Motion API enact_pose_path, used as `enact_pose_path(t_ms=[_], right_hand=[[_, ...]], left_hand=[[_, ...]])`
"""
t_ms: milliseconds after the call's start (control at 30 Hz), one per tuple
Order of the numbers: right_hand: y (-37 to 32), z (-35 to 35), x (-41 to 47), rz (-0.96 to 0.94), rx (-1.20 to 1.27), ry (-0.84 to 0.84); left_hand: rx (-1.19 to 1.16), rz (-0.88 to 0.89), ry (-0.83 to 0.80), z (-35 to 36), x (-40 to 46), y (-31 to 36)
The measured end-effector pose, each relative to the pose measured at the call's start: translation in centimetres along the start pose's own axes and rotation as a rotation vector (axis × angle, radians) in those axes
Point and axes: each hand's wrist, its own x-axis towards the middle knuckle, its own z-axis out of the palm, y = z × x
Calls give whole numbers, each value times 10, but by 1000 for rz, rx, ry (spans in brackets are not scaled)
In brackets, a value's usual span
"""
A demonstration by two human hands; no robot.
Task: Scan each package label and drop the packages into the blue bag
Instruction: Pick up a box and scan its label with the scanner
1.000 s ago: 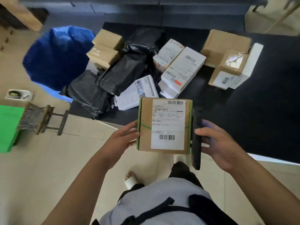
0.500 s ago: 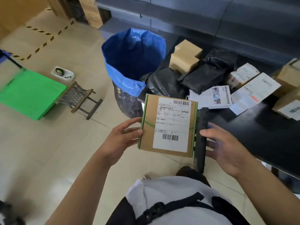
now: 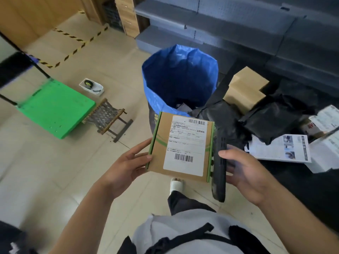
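Note:
A brown cardboard package (image 3: 159,154) with green edges and a white barcode label faces up in front of my chest. My left hand (image 3: 126,165) grips its left edge, thumb on top. My right hand (image 3: 245,171) holds a black handheld scanner (image 3: 219,169) upright against the package's right edge. The open blue bag (image 3: 179,76) stands on the floor just beyond the package, with some items at its bottom.
A black table (image 3: 302,180) at right carries black poly bags (image 3: 271,116), brown boxes (image 3: 244,88) and white labelled packages (image 3: 282,149). On the floor at left are a green cart (image 3: 53,107), a small folding stool (image 3: 108,116) and a white tray (image 3: 91,87). Grey shelving stands behind.
The view has swung left, so the blue bag now lies straight ahead beyond the package. Both hands keep the same hold on package and scanner.

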Motion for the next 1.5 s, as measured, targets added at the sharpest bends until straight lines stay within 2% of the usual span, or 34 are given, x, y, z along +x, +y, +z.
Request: enact_pose_path(t_ms=[200,400,567,667,833,1000,1167,1400,1500], right_hand=[[-41,35,77,5,30,-75],[-78,42,128,12,87,-84],[-96,32,144,9,233,36],[-97,22,149,3,242,102],[-98,21,157,11,292,259],[-111,40,167,-17,346,408],[-125,69,176,3,525,584],[-134,110,176,-57,635,691],[-130,125,178,-65,688,731]], left_hand=[[-15,-9,93,-38,45,60],[-7,-17,176,-50,94,88],[-38,-16,244,-48,140,106],[1,4,340,-54,179,125],[51,30,382,-68,250,153],[140,-35,314,-77,325,169],[206,-111,241,-80,394,186],[285,-163,155,-69,471,206],[399,-318,99,-67,495,210]])
